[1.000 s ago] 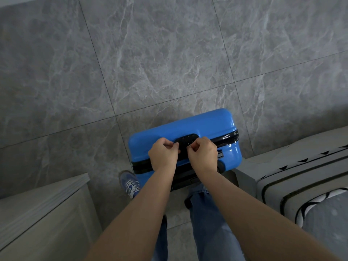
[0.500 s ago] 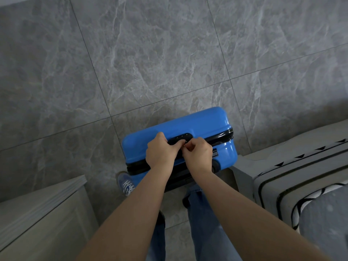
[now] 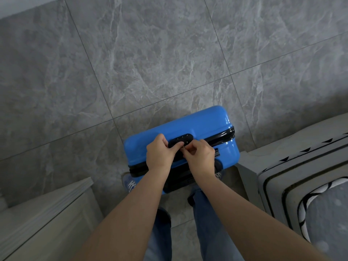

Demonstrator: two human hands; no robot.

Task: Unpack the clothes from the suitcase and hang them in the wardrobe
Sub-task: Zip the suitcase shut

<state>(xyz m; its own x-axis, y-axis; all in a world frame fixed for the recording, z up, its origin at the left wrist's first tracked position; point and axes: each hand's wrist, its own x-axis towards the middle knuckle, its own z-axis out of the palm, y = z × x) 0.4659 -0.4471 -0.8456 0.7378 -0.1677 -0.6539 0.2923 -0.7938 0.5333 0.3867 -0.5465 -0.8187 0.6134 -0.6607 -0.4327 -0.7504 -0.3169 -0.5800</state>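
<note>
Our left hand point(image 3: 159, 156) holds the lock point(image 3: 180, 140); our right hand point(image 3: 200, 157) pinches the zip pull point(image 3: 183, 147). Suitcase point(image 3: 188, 125) stands shut between cabinet point(image 3: 47, 213) and bed point(image 3: 293, 166); floor point(image 3: 150, 63) lies open ahead.

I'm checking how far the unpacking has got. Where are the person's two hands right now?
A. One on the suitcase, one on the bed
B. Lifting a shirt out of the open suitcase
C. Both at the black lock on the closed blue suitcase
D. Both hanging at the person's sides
C: the left hand and the right hand meet at the black combination lock on the blue suitcase, whose shells are together; no clothes show.
</note>
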